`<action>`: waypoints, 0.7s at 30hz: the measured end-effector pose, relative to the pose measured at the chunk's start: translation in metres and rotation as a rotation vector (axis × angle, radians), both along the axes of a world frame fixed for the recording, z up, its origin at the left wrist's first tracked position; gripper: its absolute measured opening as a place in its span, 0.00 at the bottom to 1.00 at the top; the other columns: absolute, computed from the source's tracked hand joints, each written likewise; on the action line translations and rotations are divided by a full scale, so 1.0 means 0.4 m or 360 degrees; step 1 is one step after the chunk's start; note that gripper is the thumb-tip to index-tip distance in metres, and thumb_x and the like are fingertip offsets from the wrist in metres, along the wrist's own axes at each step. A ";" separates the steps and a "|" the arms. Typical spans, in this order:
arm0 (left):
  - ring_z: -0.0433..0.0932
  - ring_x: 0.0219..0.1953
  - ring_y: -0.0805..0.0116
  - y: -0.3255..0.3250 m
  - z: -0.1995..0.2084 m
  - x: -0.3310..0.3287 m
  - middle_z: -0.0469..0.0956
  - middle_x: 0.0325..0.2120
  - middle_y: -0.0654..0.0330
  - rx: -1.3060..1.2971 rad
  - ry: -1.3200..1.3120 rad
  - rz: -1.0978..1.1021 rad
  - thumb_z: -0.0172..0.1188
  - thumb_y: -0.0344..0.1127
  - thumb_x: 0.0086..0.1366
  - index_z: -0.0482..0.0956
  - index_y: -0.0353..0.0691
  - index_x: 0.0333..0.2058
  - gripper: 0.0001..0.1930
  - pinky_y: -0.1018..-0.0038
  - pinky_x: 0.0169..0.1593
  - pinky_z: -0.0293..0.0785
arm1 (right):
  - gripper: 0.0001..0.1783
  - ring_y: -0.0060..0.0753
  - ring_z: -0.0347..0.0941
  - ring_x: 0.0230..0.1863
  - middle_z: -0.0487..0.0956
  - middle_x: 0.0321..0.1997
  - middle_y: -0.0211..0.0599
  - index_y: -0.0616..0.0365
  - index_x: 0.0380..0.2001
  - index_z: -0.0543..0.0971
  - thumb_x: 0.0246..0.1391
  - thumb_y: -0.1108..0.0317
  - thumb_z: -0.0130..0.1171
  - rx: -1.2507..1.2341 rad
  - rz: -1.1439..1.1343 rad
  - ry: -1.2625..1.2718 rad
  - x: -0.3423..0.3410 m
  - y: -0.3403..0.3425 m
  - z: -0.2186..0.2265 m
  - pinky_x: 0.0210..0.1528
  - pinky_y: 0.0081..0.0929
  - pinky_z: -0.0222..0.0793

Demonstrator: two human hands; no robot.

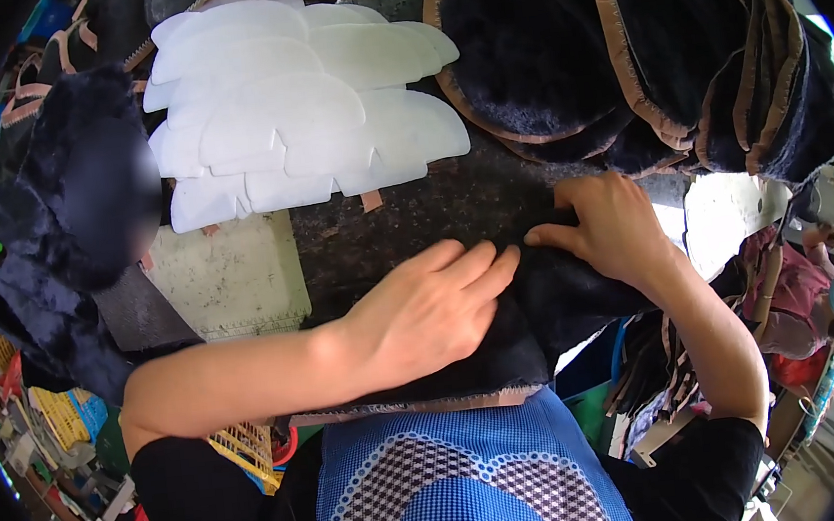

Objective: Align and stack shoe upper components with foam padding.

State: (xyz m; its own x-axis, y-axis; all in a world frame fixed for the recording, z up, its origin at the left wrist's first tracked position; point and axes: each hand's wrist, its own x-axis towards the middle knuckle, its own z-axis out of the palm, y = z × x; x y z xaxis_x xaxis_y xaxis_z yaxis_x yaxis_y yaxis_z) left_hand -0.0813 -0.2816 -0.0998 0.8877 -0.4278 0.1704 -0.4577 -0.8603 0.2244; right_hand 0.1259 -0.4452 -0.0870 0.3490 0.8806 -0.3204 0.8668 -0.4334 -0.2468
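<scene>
A black plush fabric piece [466,370] with a tan edge lies across the near side of the table, over my lap. My left hand [431,304] rests on it palm down, fingers bent and bunched toward the right, the thumb hidden underneath. Just to the right, my right hand [613,228] curls over the same fabric, with the thumb pointing left at the left fingertips. A small gap separates the two hands. Dark material between them hides exactly what the fingertips pinch.
Overlapping white curved sheets [275,114] are stacked beyond my hands. Black plush pieces with tan edges [538,51] pile up at the far right; loose black plush [64,192] lies at the left. A pale board [230,277] shows on the table. A masked person [802,291] is off to the right.
</scene>
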 end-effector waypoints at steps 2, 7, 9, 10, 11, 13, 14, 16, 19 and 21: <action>0.76 0.48 0.65 -0.022 -0.042 0.007 0.79 0.52 0.52 -0.0059 0.0079 -0.0035 0.59 0.34 0.57 0.81 0.29 0.48 0.21 0.75 0.50 0.76 | 0.17 0.50 0.79 0.27 0.80 0.26 0.45 0.61 0.30 0.81 0.53 0.58 0.72 0.0180 0.0016 -0.0038 -0.020 -0.028 -0.012 0.30 0.40 0.72; 0.75 0.45 0.69 -0.039 -0.047 -0.006 0.79 0.49 0.54 0.0057 -0.0016 0.0036 0.58 0.33 0.58 0.80 0.27 0.51 0.23 0.78 0.50 0.76 | 0.10 0.40 0.80 0.34 0.81 0.36 0.38 0.59 0.30 0.79 0.48 0.71 0.72 0.0694 0.0346 -0.0281 -0.077 -0.090 -0.007 0.32 0.33 0.78; 0.75 0.45 0.69 -0.041 -0.041 -0.007 0.79 0.49 0.54 0.0070 0.0008 0.0043 0.58 0.33 0.58 0.80 0.27 0.51 0.23 0.78 0.50 0.76 | 0.08 0.40 0.80 0.34 0.81 0.37 0.37 0.57 0.32 0.80 0.49 0.71 0.70 0.0691 0.0317 -0.0229 -0.072 -0.101 -0.008 0.33 0.33 0.78; 0.75 0.45 0.69 -0.042 -0.039 -0.005 0.79 0.48 0.56 0.0068 0.0015 0.0063 0.58 0.33 0.58 0.80 0.27 0.51 0.23 0.79 0.49 0.76 | 0.07 0.40 0.80 0.33 0.81 0.38 0.37 0.56 0.34 0.81 0.51 0.71 0.68 0.0690 0.0297 -0.0173 -0.068 -0.104 -0.008 0.33 0.34 0.78; 0.74 0.44 0.69 -0.043 -0.038 -0.003 0.79 0.48 0.57 0.0067 0.0022 0.0084 0.58 0.33 0.58 0.80 0.27 0.52 0.23 0.79 0.49 0.76 | 0.07 0.40 0.80 0.33 0.81 0.38 0.37 0.56 0.34 0.81 0.51 0.71 0.68 0.0691 0.0296 -0.0176 -0.066 -0.100 -0.005 0.33 0.34 0.78; 0.73 0.44 0.70 -0.041 -0.038 -0.002 0.78 0.46 0.59 0.0079 0.0019 0.0094 0.59 0.33 0.59 0.79 0.27 0.53 0.24 0.80 0.48 0.76 | 0.06 0.46 0.81 0.32 0.82 0.37 0.40 0.57 0.34 0.82 0.53 0.70 0.68 0.0604 -0.0130 0.0066 -0.061 -0.085 0.004 0.33 0.37 0.77; 0.72 0.43 0.70 -0.039 -0.039 -0.001 0.77 0.44 0.60 0.0089 0.0019 0.0105 0.59 0.33 0.59 0.79 0.28 0.53 0.24 0.80 0.47 0.76 | 0.06 0.52 0.80 0.31 0.82 0.34 0.43 0.58 0.35 0.82 0.55 0.69 0.68 0.0573 -0.0201 0.0108 -0.054 -0.078 0.004 0.33 0.39 0.76; 0.72 0.42 0.70 -0.039 -0.039 0.003 0.76 0.42 0.62 0.0100 0.0017 0.0115 0.59 0.32 0.59 0.79 0.28 0.54 0.24 0.80 0.46 0.76 | 0.06 0.52 0.81 0.31 0.82 0.33 0.44 0.58 0.35 0.82 0.55 0.69 0.68 0.0556 -0.0248 0.0129 -0.044 -0.070 -0.004 0.33 0.39 0.76; 0.71 0.40 0.70 -0.042 -0.044 0.019 0.73 0.39 0.63 0.0104 -0.0029 0.0146 0.59 0.32 0.59 0.79 0.28 0.54 0.25 0.81 0.42 0.77 | 0.07 0.52 0.81 0.32 0.82 0.32 0.46 0.59 0.35 0.82 0.56 0.68 0.68 0.0503 -0.0287 0.0132 -0.035 -0.059 -0.012 0.33 0.40 0.75; 0.72 0.39 0.70 -0.051 -0.053 0.042 0.73 0.39 0.62 0.0100 -0.0075 0.0167 0.60 0.32 0.58 0.79 0.27 0.54 0.25 0.80 0.40 0.78 | 0.08 0.52 0.81 0.32 0.82 0.31 0.47 0.59 0.35 0.82 0.56 0.67 0.68 0.0470 -0.0278 0.0112 -0.029 -0.056 -0.018 0.34 0.41 0.75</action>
